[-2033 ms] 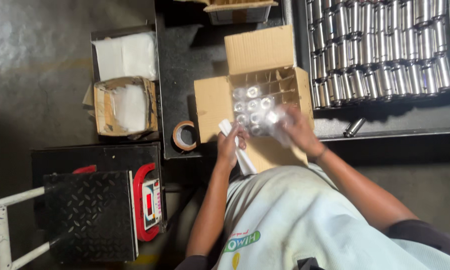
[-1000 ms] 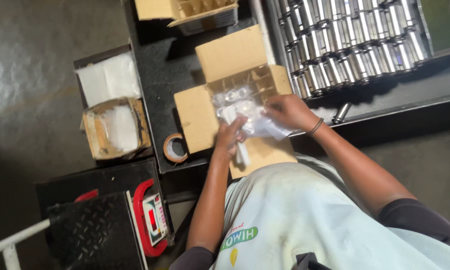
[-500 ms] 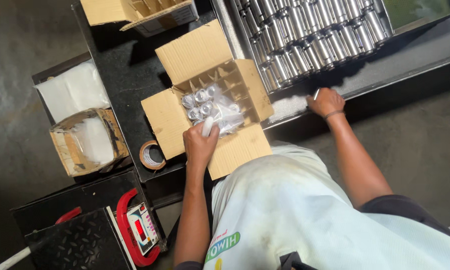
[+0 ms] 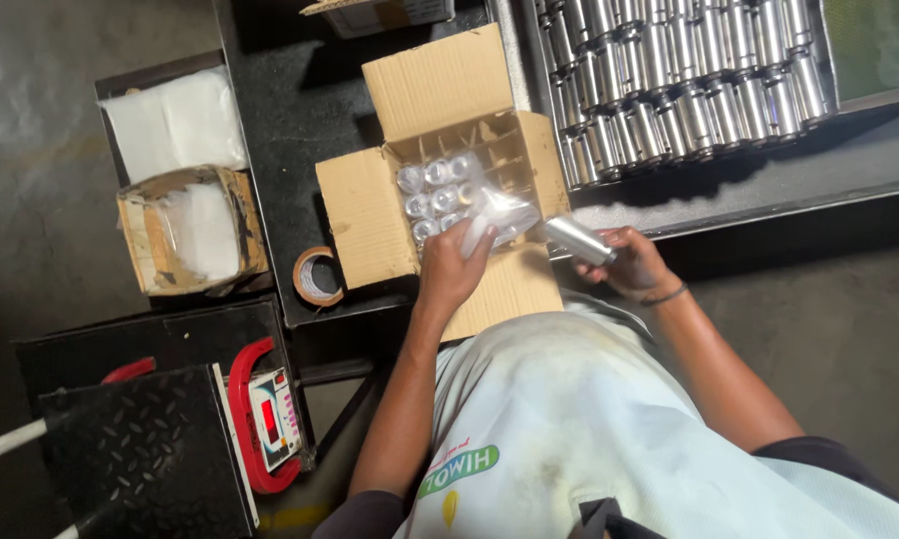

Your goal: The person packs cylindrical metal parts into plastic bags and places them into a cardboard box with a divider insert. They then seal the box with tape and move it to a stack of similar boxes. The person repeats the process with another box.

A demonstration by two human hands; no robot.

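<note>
- My right hand is closed around a metal cylinder, held just off the near right corner of the box. Half a second ago that hand was empty and reaching toward the table's right side, so a fresh piece has been picked up.
- My left hand is curled on a clear plastic bag, pinching it over the box's near cells (fingers bent, not flat). It had hold of the bag a moment ago too and has barely shifted.
- The cylinder's tip points at the bag's open end, close to it; I cannot tell whether they touch.
- The box sits on the dark table with flaps spread; its left cells hold wrapped cylinders, the right cells look unfilled.
- Rows of bare cylinders lie in the tray along the table's far right edge.
- A tape roll lies at the table's near left edge, beside a smaller carton of white sheets.
- A scale stands on the floor, lower left.
</note>
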